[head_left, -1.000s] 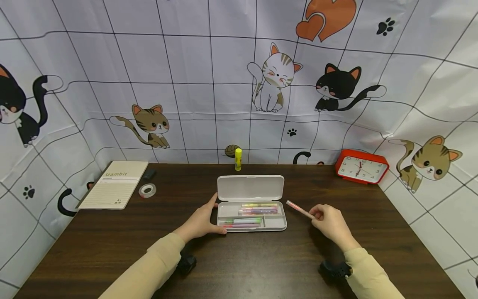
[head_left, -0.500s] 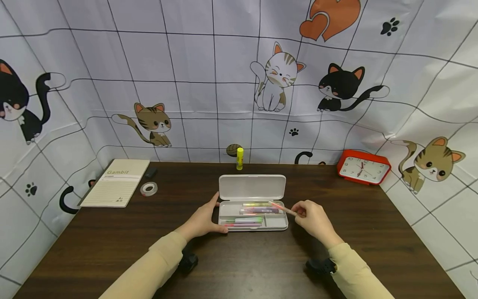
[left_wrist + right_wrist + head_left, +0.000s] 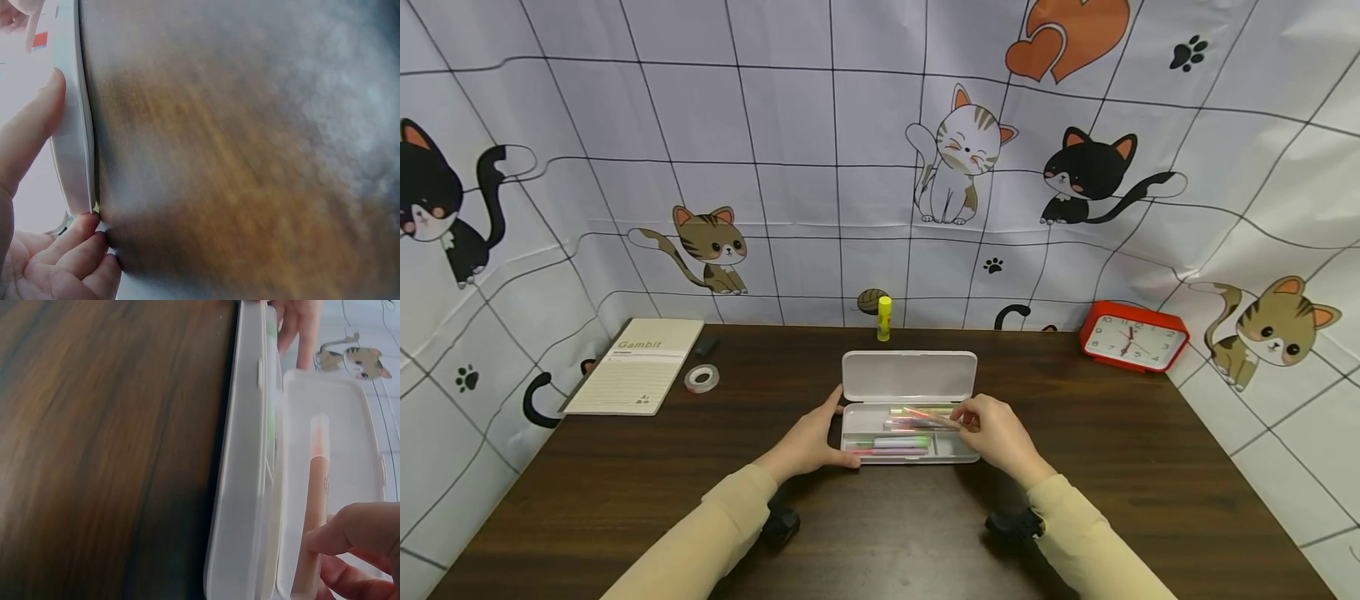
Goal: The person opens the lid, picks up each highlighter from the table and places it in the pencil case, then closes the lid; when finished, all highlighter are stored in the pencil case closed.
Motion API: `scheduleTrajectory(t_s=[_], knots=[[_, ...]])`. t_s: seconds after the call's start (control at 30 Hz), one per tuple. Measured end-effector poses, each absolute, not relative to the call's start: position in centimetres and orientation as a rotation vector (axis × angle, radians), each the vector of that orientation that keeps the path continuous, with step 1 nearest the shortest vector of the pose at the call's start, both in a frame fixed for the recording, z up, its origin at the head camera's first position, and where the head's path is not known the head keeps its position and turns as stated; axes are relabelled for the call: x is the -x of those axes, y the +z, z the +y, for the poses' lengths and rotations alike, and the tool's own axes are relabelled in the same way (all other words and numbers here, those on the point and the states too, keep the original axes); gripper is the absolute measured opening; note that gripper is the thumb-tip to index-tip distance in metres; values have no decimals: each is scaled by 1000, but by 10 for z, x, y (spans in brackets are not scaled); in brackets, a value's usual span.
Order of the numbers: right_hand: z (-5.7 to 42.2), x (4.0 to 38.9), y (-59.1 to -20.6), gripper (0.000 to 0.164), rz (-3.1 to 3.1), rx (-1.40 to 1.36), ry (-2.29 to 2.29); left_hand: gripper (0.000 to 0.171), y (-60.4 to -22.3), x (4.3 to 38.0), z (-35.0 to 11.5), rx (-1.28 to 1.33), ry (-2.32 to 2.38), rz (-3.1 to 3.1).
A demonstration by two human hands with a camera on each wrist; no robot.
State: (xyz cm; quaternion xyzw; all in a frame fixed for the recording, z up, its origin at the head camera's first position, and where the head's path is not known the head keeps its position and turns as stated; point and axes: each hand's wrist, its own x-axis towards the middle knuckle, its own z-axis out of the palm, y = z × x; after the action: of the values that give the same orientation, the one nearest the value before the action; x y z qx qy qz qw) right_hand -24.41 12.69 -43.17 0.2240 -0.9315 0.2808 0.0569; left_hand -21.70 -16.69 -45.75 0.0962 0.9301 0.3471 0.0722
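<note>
A white plastic pencil case [image 3: 952, 448] lies on the table with its lid [image 3: 910, 375] raised at the back. Several coloured pens [image 3: 901, 443] lie in its front and back compartments. At the case's left end my left hand [image 3: 805, 440] holds it, thumb at the front corner and fingers round the end; in the left wrist view the thumb [image 3: 39, 122] lies along the case. Above the back compartment, my right hand [image 3: 998, 435] pinches a peach-coloured marker [image 3: 317, 487] with a clear cap. The marker tilts, its capped end pointing left, above the other pens.
A yellow glue stick [image 3: 884, 318] stands behind the case. To the left are a notebook [image 3: 638, 367], a roll of white tape [image 3: 702, 378] and a small dark block [image 3: 705, 346]. A red clock [image 3: 1135, 337] stands at the back right, before the cat-printed curtain.
My right hand has moved left with the marker, from beside the case to over its back compartment. The left hand keeps its hold on the case.
</note>
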Motion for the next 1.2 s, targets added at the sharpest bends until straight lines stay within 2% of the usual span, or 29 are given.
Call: scheduleTrajectory(t_s=[0.63, 1.2], knots=[[84, 241, -441, 12, -2804, -881, 818, 120, -457, 216, -164, -288, 1050, 2787], [71, 241, -445, 12, -2745, -975, 845, 119, -456, 216, -166, -274, 1047, 2785]])
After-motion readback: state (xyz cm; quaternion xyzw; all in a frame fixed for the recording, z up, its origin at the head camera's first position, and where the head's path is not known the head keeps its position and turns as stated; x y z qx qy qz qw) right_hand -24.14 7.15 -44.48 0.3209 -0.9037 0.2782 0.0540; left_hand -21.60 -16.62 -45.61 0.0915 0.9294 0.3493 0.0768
